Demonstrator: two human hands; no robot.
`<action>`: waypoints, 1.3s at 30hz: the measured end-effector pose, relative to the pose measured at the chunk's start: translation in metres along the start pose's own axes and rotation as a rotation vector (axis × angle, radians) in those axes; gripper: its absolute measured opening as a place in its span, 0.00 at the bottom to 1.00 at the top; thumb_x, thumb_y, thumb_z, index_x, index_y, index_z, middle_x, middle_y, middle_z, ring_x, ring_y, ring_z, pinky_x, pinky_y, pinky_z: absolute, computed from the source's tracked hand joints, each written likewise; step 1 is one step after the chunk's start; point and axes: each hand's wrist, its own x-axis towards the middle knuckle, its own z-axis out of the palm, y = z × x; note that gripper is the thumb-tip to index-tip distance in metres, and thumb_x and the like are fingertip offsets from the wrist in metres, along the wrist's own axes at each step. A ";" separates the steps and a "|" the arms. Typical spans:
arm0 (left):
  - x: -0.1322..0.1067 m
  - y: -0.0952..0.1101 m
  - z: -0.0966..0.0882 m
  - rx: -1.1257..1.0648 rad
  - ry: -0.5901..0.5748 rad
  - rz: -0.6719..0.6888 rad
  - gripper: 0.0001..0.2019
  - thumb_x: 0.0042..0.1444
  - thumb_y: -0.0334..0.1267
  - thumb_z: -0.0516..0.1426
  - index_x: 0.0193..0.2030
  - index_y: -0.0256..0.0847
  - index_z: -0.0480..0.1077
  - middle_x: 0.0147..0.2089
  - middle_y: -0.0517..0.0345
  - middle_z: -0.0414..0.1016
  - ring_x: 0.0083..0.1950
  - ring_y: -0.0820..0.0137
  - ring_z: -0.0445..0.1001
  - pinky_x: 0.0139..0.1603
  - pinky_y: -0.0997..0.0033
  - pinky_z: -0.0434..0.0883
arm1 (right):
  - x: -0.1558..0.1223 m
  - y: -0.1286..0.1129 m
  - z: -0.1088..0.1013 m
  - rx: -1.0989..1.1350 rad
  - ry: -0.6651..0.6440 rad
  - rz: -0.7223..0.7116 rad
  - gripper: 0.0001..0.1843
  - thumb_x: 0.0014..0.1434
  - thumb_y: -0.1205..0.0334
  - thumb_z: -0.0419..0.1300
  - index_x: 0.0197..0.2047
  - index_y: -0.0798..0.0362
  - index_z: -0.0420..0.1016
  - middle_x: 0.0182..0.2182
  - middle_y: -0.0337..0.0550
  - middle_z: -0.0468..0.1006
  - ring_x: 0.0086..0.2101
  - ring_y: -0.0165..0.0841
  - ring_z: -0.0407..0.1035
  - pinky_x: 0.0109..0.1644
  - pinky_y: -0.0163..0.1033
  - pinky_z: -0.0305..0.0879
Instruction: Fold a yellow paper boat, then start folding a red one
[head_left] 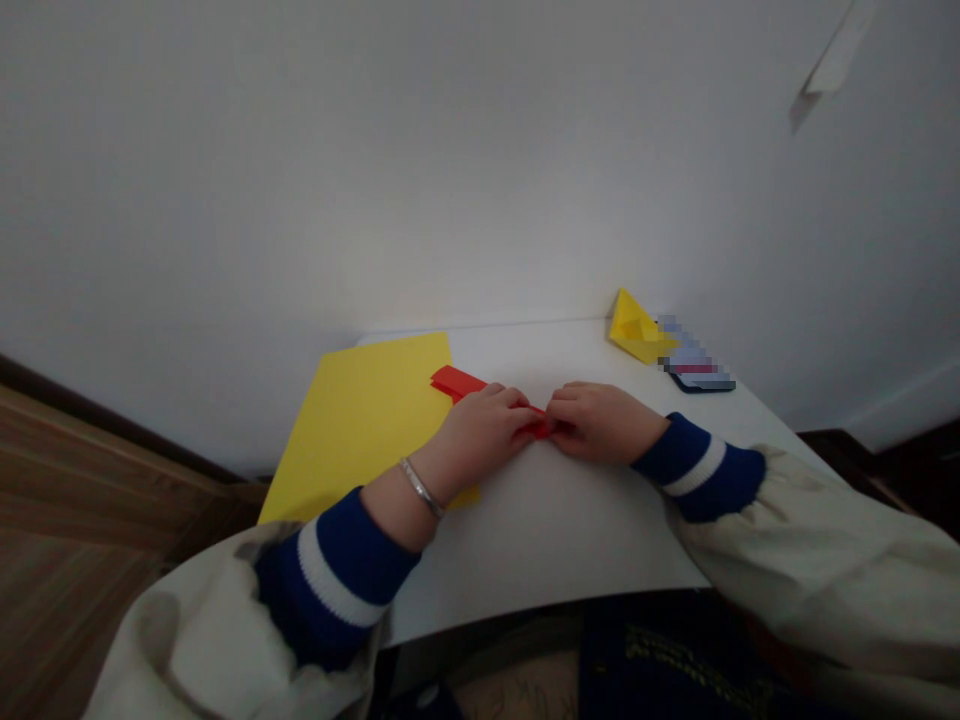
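A folded strip of red paper (459,381) lies across the middle of the white table, its far left end over yellow paper. My left hand (489,425) is closed over the strip's middle, covering much of it. At the strip's right end, my right hand (596,420) pinches the red paper, its fingertips almost meeting those of the left. Both hands hide the folds between them. Beneath my left wrist is a large sheet of yellow paper (360,410).
A folded yellow paper boat (634,330) stands at the table's back right, beside a phone (701,386) with a blurred-out screen. The white table (570,540) meets a plain wall (480,160) at the back. Wooden boards (82,480) stand at the left.
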 end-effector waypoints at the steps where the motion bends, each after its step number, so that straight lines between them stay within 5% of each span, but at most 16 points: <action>1: 0.000 -0.002 0.001 -0.043 0.010 -0.009 0.10 0.62 0.41 0.55 0.45 0.43 0.75 0.45 0.55 0.75 0.46 0.67 0.71 0.50 0.65 0.68 | 0.000 0.000 -0.001 0.015 -0.002 0.016 0.07 0.57 0.65 0.57 0.36 0.54 0.76 0.31 0.44 0.76 0.34 0.34 0.68 0.40 0.39 0.63; 8: 0.000 -0.008 0.008 -0.322 0.023 -0.025 0.06 0.60 0.36 0.56 0.39 0.42 0.74 0.45 0.57 0.75 0.46 0.71 0.71 0.50 0.70 0.68 | 0.002 0.003 0.001 0.171 -0.013 0.126 0.08 0.58 0.65 0.57 0.36 0.53 0.79 0.32 0.43 0.77 0.33 0.32 0.69 0.39 0.38 0.63; 17: 0.004 0.000 0.006 -0.266 0.044 -0.125 0.05 0.58 0.38 0.58 0.35 0.40 0.71 0.42 0.55 0.74 0.46 0.65 0.69 0.52 0.62 0.66 | 0.006 0.001 0.001 0.267 -0.025 0.234 0.06 0.58 0.63 0.59 0.36 0.53 0.78 0.32 0.42 0.78 0.33 0.32 0.69 0.39 0.37 0.62; 29: 0.006 -0.005 0.015 -0.266 0.060 -0.198 0.09 0.56 0.40 0.60 0.42 0.42 0.72 0.44 0.54 0.73 0.47 0.63 0.68 0.51 0.61 0.67 | 0.006 0.008 0.007 0.257 0.005 0.386 0.10 0.52 0.54 0.64 0.33 0.52 0.73 0.26 0.36 0.73 0.26 0.29 0.62 0.29 0.35 0.53; 39: 0.002 -0.010 0.019 -0.321 0.000 -0.112 0.08 0.58 0.36 0.57 0.42 0.48 0.76 0.47 0.56 0.73 0.49 0.64 0.68 0.54 0.59 0.65 | 0.001 0.018 0.004 0.302 -0.128 0.525 0.11 0.49 0.50 0.64 0.30 0.49 0.75 0.26 0.37 0.76 0.27 0.30 0.66 0.29 0.36 0.53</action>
